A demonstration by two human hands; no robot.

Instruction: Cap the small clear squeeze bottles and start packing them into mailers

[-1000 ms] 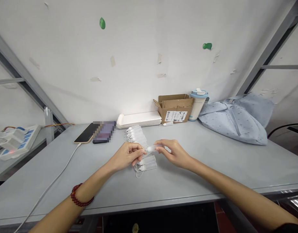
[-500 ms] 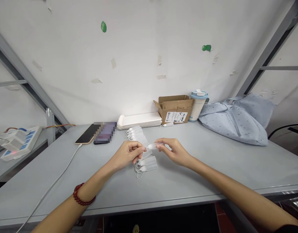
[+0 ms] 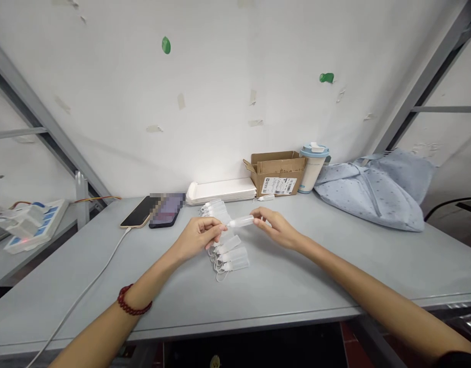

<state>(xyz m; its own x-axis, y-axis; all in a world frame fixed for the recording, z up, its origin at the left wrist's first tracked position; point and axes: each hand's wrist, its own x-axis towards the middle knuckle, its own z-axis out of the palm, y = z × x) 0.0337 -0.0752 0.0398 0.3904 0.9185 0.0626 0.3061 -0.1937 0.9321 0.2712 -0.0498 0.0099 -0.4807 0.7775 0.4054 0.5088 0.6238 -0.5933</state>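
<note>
My left hand [image 3: 197, 238] and my right hand [image 3: 274, 228] hold one small clear plastic bottle [image 3: 241, 222] between them above the grey table [image 3: 296, 276]. The left fingers pinch its cap end, the right fingers pinch its body. Under and behind the hands lies a row of several similar small bottles [image 3: 227, 250] with white loops, running from near the table's middle toward the back. A red bead bracelet [image 3: 132, 305] is on my left wrist.
A phone [image 3: 137, 218] on a white cable and a second dark device lie at the back left. A white tray [image 3: 221, 189], an open cardboard box [image 3: 277, 172], a lidded cup [image 3: 312, 167] and a pale blue bag [image 3: 377, 191] line the wall. A power strip [image 3: 31, 225] sits far left.
Both hands have moved slightly away from me and up with the bottle, uncovering more of the bottles lying on the table below.
</note>
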